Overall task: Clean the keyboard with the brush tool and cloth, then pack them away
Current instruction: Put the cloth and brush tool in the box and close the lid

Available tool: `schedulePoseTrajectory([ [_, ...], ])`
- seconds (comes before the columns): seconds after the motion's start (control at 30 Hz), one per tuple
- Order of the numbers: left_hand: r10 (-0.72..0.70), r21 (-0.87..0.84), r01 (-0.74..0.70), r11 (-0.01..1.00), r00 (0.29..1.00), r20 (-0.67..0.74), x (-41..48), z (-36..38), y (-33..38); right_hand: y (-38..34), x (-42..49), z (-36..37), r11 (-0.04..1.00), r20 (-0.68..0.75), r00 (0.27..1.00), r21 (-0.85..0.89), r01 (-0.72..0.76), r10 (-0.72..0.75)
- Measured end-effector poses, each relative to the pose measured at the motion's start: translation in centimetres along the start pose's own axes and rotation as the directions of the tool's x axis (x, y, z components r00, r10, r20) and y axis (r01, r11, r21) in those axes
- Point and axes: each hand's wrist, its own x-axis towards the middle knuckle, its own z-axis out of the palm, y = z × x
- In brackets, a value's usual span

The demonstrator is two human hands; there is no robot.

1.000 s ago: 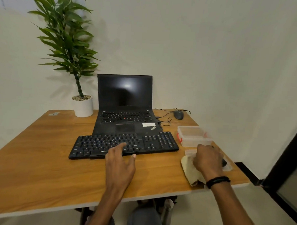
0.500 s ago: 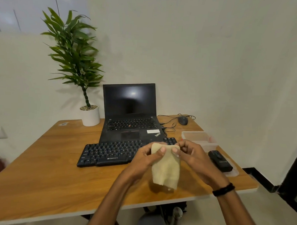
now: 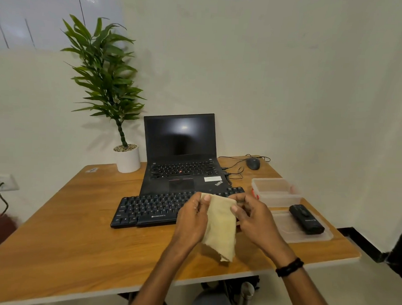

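I see the left hand (image 3: 192,221) and right hand (image 3: 255,220) each pinching a top corner of the beige cloth (image 3: 220,230), cloth hanging over the bench (image 3: 76,239) in front of the black keyboard (image 3: 155,208), black brush tool (image 3: 306,219) lying on a clear lid (image 3: 282,228) at right

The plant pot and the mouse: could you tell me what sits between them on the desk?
In the head view, the open laptop sits between plant pot and mouse, with black cables nearer the mouse.
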Motion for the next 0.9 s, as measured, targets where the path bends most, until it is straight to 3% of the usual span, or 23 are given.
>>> schedulePoseTrajectory([
  [0.13, 0.093, 0.078, -0.092, 0.993, 0.995, -0.017, -0.3, 0.2, 0.2, -0.2, -0.1, 0.3, 0.996, -0.038, 0.999, 0.087, -0.033, 0.037],
  [0.27, 0.12, -0.048, -0.113, 0.992, 0.978, 0.173, -0.2, -0.2, -0.1, 0.0, -0.3, 0.6, 0.994, 0.166, 0.986, 0.094, -0.047, 0.031],
  [0.33, 0.097, 0.006, -0.099, 0.995, 0.979, 0.177, -0.1, -0.2, -0.5, 0.2, -0.1, 0.8, 0.997, 0.187, 0.982, 0.05, -0.05, 0.04],
  [0.43, -0.043, 0.182, 0.046, 0.982, 0.999, -0.022, -0.7, -0.1, -0.6, 0.4, 0.2, 1.0, 0.99, -0.005, 0.993, 0.078, -0.114, 0.114],
  [0.5, -0.136, 0.158, 0.177, 0.971, 0.962, -0.237, -1.9, -0.3, -0.4, 0.7, 0.2, 1.0, 0.987, -0.143, 0.979, 0.095, -0.133, 0.146],
  [0.57, -0.26, 0.063, 0.287, 0.956, 0.926, -0.273, -3.0, -0.5, 0.1, 0.8, 0.1, 1.2, 0.985, -0.22, 0.964, 0.119, -0.126, 0.15],
  [0.63, -0.479, -0.19, 0.464, 0.865, 0.877, -0.041, -3.7, -0.6, 1.0, 0.7, 0.1, 1.4, 0.982, -0.227, 0.963, 0.155, -0.113, 0.146],
  [0.73, -0.621, -0.454, 0.697, 0.556, 0.711, 0.332, -3.6, -0.1, 1.7, -0.1, -0.1, 1.8, 0.941, -0.161, 0.975, 0.324, -0.097, 0.156],
  [0.8, -0.623, -0.529, 0.74, 0.416, 0.655, 0.427, -3.1, 0.2, 1.5, -0.5, -0.4, 2.0, 0.86, -0.118, 0.969, 0.493, -0.132, 0.216],
  [0.9, -0.59, -0.596, 0.732, 0.329, 0.652, 0.476, -2.6, 0.6, 1.3, -0.1, -0.7, 1.6, 0.794, -0.09, 0.959, 0.585, -0.167, 0.268],
])
